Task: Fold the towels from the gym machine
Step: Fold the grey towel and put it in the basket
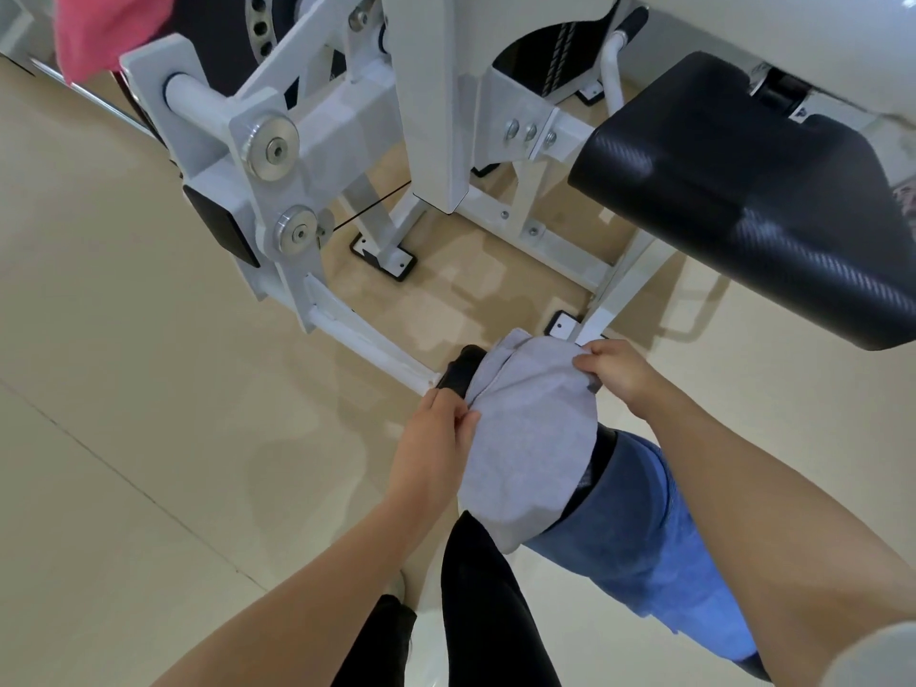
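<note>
Pale grey terry towel (530, 433) draped over black padded roller (461, 371). L hand (436, 438) pinches its near edge; R hand (612, 374) pinches far edge. Blue towel (639, 538) just beside.

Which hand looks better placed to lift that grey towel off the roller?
Probably the right hand: it already pinches the grey towel's upper edge. The left hand only holds its side, beside the black roller.

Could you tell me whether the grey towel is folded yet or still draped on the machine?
Still draped: the grey towel hangs bunched over the black roller pad, pinched at its edges.
</note>
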`<move>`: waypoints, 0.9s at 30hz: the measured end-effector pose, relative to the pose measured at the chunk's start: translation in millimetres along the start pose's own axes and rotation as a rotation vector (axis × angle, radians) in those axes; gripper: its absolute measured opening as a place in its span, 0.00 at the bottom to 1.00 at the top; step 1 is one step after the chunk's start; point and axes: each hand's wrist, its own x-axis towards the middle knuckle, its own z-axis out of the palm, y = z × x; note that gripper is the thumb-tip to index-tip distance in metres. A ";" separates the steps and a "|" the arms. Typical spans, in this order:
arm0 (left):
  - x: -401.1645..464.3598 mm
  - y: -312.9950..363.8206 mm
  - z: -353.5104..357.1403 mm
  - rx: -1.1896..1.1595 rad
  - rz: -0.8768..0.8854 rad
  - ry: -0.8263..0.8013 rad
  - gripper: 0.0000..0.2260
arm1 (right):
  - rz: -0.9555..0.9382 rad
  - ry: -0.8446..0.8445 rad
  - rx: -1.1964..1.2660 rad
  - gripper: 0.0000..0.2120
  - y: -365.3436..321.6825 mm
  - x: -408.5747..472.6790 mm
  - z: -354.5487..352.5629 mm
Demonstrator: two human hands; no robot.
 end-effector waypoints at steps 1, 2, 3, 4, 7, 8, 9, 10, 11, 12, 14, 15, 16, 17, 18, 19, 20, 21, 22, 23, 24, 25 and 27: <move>0.1 -0.4 0.0 0.036 0.024 0.021 0.08 | 0.001 -0.015 -0.072 0.07 2.9 2.3 0.2; 0.9 0.0 1.0 0.088 0.059 0.028 0.07 | 0.011 -0.027 -0.162 0.07 5.2 5.0 1.2; 1.9 1.8 1.8 0.128 0.086 0.028 0.07 | 0.021 -0.025 -0.270 0.06 6.5 6.4 3.3; 2.9 4.1 2.0 0.140 0.093 0.025 0.07 | 0.018 -0.003 -0.388 0.05 7.3 7.0 6.6; 4.6 7.2 0.1 0.073 0.062 0.008 0.07 | -0.258 0.082 -0.498 0.15 3.6 6.0 19.1; 4.1 7.0 -1.1 0.043 0.050 0.000 0.07 | -0.409 0.044 -0.446 0.18 0.2 4.8 22.0; 3.8 6.8 -2.2 0.014 0.031 -0.011 0.07 | -0.539 -0.014 -0.424 0.20 -4.6 2.9 24.4; 4.2 6.5 -3.0 -0.010 0.009 -0.021 0.07 | -0.633 -0.084 -0.446 0.21 -11.2 -0.1 26.6; 5.3 7.2 -3.8 -0.030 -0.021 -0.031 0.07 | -0.689 -0.146 -0.510 0.21 -18.5 -3.0 28.9; 7.7 8.1 -4.1 -0.052 -0.050 -0.041 0.06 | -0.723 -0.198 -0.586 0.21 -26.3 -6.0 31.5; 14.0 11.2 -4.6 -0.085 -0.102 -0.074 0.02 | -0.747 -0.236 -0.716 0.17 -38.7 -9.3 35.4; 17.2 13.1 -4.6 -0.089 -0.117 -0.087 0.03 | -0.749 -0.226 -0.776 0.14 -44.0 -9.5 35.5; 19.9 14.2 -4.0 -0.080 -0.113 -0.093 0.04 | -0.758 -0.209 -0.837 0.11 -49.1 -10.0 34.5; 22.4 15.1 -3.0 -0.055 -0.099 -0.097 0.04 | -0.769 -0.200 -0.901 0.09 -53.9 -10.6 33.2; 23.9 15.7 -1.7 -0.019 -0.073 -0.101 0.05 | -0.775 -0.208 -0.953 0.07 -58.4 -10.9 31.9; 24.6 16.6 -0.5 0.019 -0.051 -0.112 0.07 | -0.768 -0.228 -0.991 0.06 -63.5 -11.5 30.7; 25.6 16.6 0.7 0.054 -0.036 -0.121 0.08 | -0.753 -0.245 -1.015 0.05 -68.6 -12.0 30.1; 27.1 16.4 1.3 0.083 -0.034 -0.130 0.09 | -0.743 -0.244 -1.027 0.04 -73.2 -12.5 30.5; 29.0 16.0 1.2 0.099 -0.038 -0.136 0.10 | -0.749 -0.219 -1.025 0.03 -77.0 -12.6 31.8; 31.1 15.7 0.7 0.095 -0.054 -0.142 0.10 | -0.761 -0.179 -1.019 0.03 -79.4 -12.5 33.9; 33.1 15.2 -0.3 0.075 -0.071 -0.146 0.09 | -0.765 -0.150 -1.014 0.04 -80.9 -12.4 36.8; 34.8 15.0 -1.6 0.054 -0.091 -0.152 0.08 | -0.752 -0.155 -1.010 0.05 -81.6 -12.6 39.9; 36.5 15.2 -3.8 0.033 -0.122 -0.160 0.08 | -0.693 -0.264 -0.920 0.11 -79.3 -13.4 46.1</move>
